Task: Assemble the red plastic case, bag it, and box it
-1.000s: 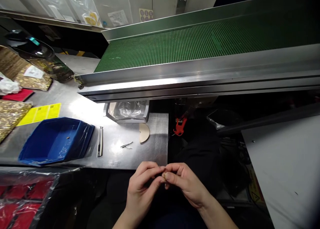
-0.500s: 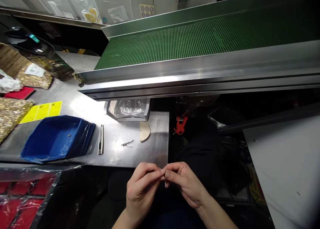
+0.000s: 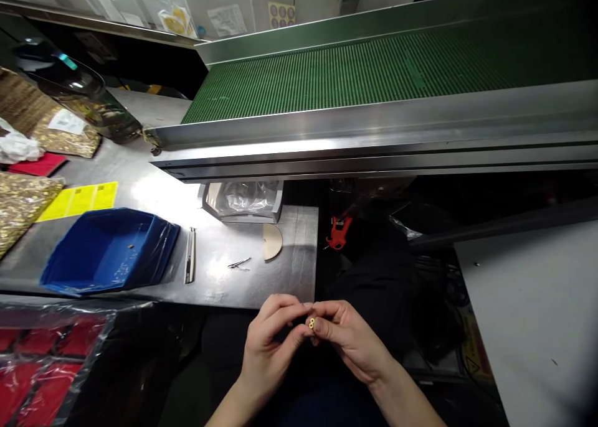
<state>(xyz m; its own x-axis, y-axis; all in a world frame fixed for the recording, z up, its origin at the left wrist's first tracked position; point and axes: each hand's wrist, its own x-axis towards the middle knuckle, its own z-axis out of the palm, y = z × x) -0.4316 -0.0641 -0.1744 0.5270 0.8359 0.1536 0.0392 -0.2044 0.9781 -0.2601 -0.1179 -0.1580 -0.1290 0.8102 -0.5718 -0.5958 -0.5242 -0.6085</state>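
Note:
In front of my lap, both hands meet at their fingertips around a small gold-coloured piece [image 3: 311, 323] that shows two round, ring-like ends. My right hand [image 3: 348, 337] pinches it between thumb and forefinger. From the other side, the thumb and fingers of my left hand [image 3: 273, 333] close in on the same piece and touch it. The rest of the piece is hidden by the fingers. Beyond the hands, a thin metal pin-like item [image 3: 239, 263] and a pale half-round disc [image 3: 272, 241] lie on the metal table [image 3: 215, 290].
A utility knife [image 3: 189, 256] lies beside a blue bin [image 3: 93, 246]. A grey bin [image 3: 247, 217] with clear bags sits under the green conveyor [image 3: 303, 81]. Left are a bottle [image 3: 93, 100], yellow labels [image 3: 79, 200] and red packets [image 3: 51, 389]; an orange tool [image 3: 339, 231] is right of the table.
The left fingers have parted slightly and shifted, so the gold-coloured piece's ring-like ends now show between the fingertips. The view has tilted a little; the table items stay in place.

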